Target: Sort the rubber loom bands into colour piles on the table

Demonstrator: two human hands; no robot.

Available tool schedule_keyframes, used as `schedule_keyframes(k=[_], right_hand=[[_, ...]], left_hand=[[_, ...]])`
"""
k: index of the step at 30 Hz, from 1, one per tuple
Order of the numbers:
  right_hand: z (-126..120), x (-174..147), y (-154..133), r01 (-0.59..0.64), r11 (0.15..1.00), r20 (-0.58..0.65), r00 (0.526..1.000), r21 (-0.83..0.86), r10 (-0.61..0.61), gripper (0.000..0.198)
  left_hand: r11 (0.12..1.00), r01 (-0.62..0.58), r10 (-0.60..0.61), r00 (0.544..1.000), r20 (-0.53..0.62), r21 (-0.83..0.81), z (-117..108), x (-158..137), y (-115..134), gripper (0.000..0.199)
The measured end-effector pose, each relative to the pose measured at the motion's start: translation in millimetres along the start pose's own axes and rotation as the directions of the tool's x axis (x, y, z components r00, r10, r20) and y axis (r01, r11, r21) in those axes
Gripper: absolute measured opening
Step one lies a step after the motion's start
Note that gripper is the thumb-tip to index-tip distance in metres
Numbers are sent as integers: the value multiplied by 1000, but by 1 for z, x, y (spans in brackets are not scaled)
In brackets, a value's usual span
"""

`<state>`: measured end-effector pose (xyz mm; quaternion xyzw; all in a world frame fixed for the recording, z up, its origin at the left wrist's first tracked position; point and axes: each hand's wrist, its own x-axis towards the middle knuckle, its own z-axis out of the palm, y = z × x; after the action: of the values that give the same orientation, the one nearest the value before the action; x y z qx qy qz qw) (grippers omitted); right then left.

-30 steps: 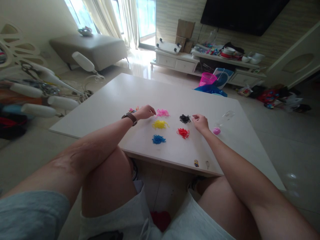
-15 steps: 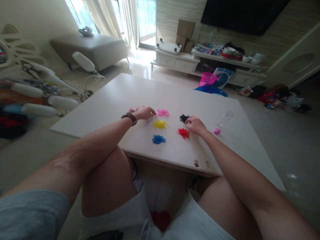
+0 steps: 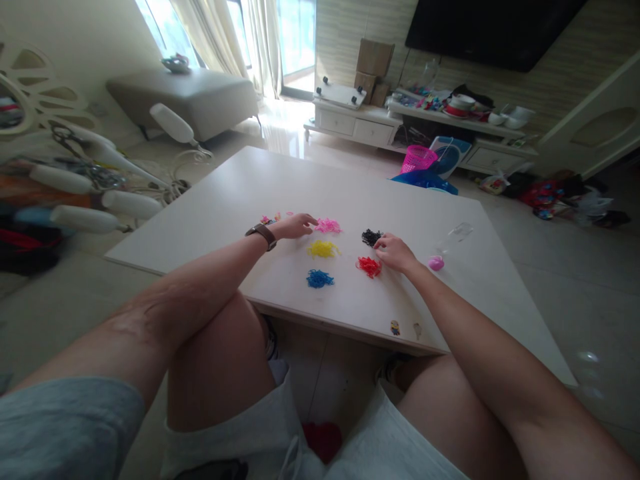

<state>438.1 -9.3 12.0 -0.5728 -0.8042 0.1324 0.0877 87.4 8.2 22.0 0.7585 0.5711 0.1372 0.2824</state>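
Small piles of loose rubber bands lie on the white table (image 3: 240,193): a pink pile (image 3: 329,226), a yellow pile (image 3: 323,249), a blue pile (image 3: 319,279), a black pile (image 3: 371,237) and a red pile (image 3: 369,267). My left hand (image 3: 299,226), with a dark watch on its wrist, reaches the left edge of the pink pile, fingers apart and nothing visible in them. At the right edge of the black pile is my right hand (image 3: 395,252), just above the red one. Its fingers are curled together; whatever is between them is too small to make out.
Right of my right hand lie a pink lump (image 3: 436,263) and a clear plastic container (image 3: 459,232). A minion figure (image 3: 395,327) sits by the near edge. Small colourful pieces (image 3: 270,219) lie beyond my left wrist. A white lamp (image 3: 113,203) stands at the table's left.
My left fingers have spread a little at the pink pile. The right hand stays by the black pile, nearly unmoved. The whole view has shifted slightly.
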Motion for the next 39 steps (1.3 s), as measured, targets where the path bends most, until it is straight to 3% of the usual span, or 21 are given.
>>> schedule_keyframes(k=[2, 5, 8, 11, 22, 26, 36, 39], right_hand=[[0, 0, 1, 0, 1000, 1, 1000, 1, 0, 19], [0, 1, 1, 2, 1000, 0, 1000, -1, -2, 18], [0, 1, 2, 3, 1000, -4, 1000, -4, -3, 18], [1, 2, 3, 4, 1000, -9, 1000, -5, -4, 18], [0, 3, 3, 1, 1000, 8, 1000, -10, -1, 17], [0, 2, 2, 1, 1000, 17, 1000, -9, 0, 17], [-3, 1, -2, -2, 999, 22, 1000, -32, 3, 18], [-2, 1, -2, 0, 1000, 24, 1000, -29, 1, 18]], left_hand=[[995, 86, -90, 994, -66, -52, -9, 0, -4, 45], [965, 219, -245, 949, -198, -145, -28, -4, -15, 43], [926, 297, -365, 863, -350, -234, -45, -14, -31, 37], [872, 403, -483, 798, -360, -277, -52, -25, -45, 39], [849, 502, -527, 829, -186, -168, -44, -29, -61, 33], [859, 489, -511, 835, -202, -151, -46, -28, -61, 24], [863, 460, -504, 817, -280, -210, -52, -24, -62, 31], [884, 415, -464, 833, -301, -213, -51, -24, -59, 30]])
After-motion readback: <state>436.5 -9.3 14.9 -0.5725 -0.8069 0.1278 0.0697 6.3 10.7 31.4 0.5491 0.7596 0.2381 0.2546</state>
